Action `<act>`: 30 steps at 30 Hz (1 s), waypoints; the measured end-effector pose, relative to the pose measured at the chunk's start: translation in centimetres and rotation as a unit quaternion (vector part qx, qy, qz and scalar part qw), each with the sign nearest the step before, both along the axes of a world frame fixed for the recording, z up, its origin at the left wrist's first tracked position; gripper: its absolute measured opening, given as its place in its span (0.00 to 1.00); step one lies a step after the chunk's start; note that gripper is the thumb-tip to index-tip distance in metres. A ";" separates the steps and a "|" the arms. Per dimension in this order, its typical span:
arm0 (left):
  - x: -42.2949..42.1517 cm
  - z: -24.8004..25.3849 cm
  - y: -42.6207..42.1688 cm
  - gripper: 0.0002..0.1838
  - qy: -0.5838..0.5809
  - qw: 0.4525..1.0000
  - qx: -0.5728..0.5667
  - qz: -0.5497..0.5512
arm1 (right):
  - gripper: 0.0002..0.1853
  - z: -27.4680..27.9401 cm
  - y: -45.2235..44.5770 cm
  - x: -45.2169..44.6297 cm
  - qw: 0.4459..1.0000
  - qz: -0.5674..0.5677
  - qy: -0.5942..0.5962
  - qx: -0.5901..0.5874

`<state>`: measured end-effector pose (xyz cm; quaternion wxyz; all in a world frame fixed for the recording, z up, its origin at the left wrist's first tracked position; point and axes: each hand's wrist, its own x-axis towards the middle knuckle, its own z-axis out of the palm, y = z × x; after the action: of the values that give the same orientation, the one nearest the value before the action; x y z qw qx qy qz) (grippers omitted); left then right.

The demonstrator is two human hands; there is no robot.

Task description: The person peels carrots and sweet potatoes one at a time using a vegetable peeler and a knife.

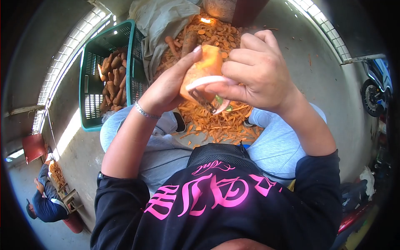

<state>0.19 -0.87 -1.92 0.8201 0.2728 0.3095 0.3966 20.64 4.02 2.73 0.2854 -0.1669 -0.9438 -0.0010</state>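
My left hand (167,81) is wrapped around a thick, bright orange carrot (208,57), with the thumb along its upper side. A pale pink-rimmed peeler (208,79) with a dark metal blade is gripped in my right hand (258,68), its fingers curled round the handle. The peeler lies across the near side of the carrot; I cannot tell if the blade touches it. Something green shows by the peeler's lower end. Below both hands, orange peelings (218,121) are heaped on the floor between my feet.
A green crate (135,68) of unpeeled carrots (113,81) stands at left. Beside it lies a whitish sack (160,21). More carrots and orange pieces (216,35) lie beyond my hands. Another person (48,208) sits far left; a motorcycle (372,98) stands right.
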 end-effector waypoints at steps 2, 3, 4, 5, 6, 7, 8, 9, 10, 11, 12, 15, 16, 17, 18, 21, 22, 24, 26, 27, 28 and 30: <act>0.7 0.9 -0.5 0.28 0.018 1.000 0.006 0.005 | 0.21 -0.3 0.1 -0.1 0.999 0.041 0.030 -0.020; 0.9 1.2 -0.7 0.28 0.027 1.000 0.009 0.007 | 0.21 -0.4 0.1 -0.1 0.997 0.062 0.045 -0.029; 0.8 1.1 -0.8 0.27 0.019 1.000 0.001 0.000 | 0.21 -0.4 0.0 -0.1 0.996 0.066 0.047 -0.032; 0.8 1.1 -0.9 0.27 0.013 1.000 0.003 -0.001 | 0.21 -0.2 0.0 0.0 0.996 0.071 0.048 -0.033; 0.9 1.3 -1.0 0.27 0.006 1.000 0.005 -0.003 | 0.21 -0.1 -0.1 0.1 0.995 0.076 0.050 -0.035; 0.9 1.4 -1.0 0.27 -0.001 1.000 0.007 -0.005 | 0.21 0.0 -0.1 0.2 0.995 0.078 0.047 -0.037; 0.9 1.5 -1.0 0.27 0.003 1.000 0.009 -0.009 | 0.21 0.0 -0.1 0.2 0.995 0.080 0.045 -0.039; 0.9 1.6 -1.0 0.27 0.007 1.000 0.009 -0.013 | 0.21 0.0 -0.2 0.3 0.995 0.081 0.042 -0.042; 0.9 1.6 -1.0 0.27 0.010 1.000 0.010 -0.018 | 0.21 0.1 -0.2 0.3 0.995 0.082 0.043 -0.043; 0.7 1.6 -1.0 0.27 0.020 0.999 0.019 -0.024 | 0.21 0.1 -0.2 0.3 0.995 0.083 0.042 -0.043; 0.5 1.6 -1.1 0.27 0.030 0.999 0.027 -0.031 | 0.21 0.2 -0.2 0.4 0.995 0.083 0.041 -0.043; 1.1 2.2 -1.2 0.28 0.050 0.999 0.015 -0.001 | 0.21 -0.1 0.6 0.7 0.995 0.084 0.044 -0.040; 1.3 2.4 -1.3 0.28 0.055 0.998 0.003 0.016 | 0.21 -0.2 0.7 0.8 0.996 0.079 0.033 -0.037; 1.1 2.1 -1.2 0.28 0.046 0.999 0.007 0.005 | 0.20 -0.2 0.9 0.9 0.996 0.074 0.022 -0.033; 0.6 1.5 -1.0 0.28 0.037 0.999 0.012 -0.004 | 0.19 -0.2 1.2 1.0 0.997 0.070 0.010 -0.028; -1.1 0.6 -1.5 0.29 -0.001 1.000 0.007 -0.029 | 0.21 -1.0 4.4 3.1 1.000 -0.022 0.004 0.003; -1.7 0.1 -1.9 0.29 -0.011 0.999 0.002 -0.045 | 0.21 -1.4 5.9 3.6 0.998 -0.065 -0.019 0.015; -1.3 0.8 -2.8 0.30 0.009 0.999 -0.030 -0.020 | 0.21 -2.0 8.1 4.8 0.990 -0.140 -0.033 0.004; -2.2 -0.5 -2.2 0.33 -0.071 0.996 -0.029 -0.042 | 0.21 -2.1 9.5 5.6 0.981 -0.188 -0.021 -0.042; -2.3 -0.6 -1.9 0.35 -0.111 0.992 -0.029 -0.050 | 0.21 -1.7 9.4 5.6 0.984 -0.170 -0.001 -0.059; -2.0 -0.3 -2.0 0.33 -0.090 0.994 -0.064 0.014 | 0.21 -1.0 8.9 5.6 0.985 -0.152 0.021 -0.076; -1.1 0.9 -1.4 0.31 0.014 0.999 -0.030 0.020 | 0.21 0.4 7.5 5.5 0.989 -0.124 0.035 -0.069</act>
<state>-0.92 -2.28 -0.98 0.8154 0.2469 0.3380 0.3999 26.12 11.56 3.15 0.3038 -0.3023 -0.9028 0.0347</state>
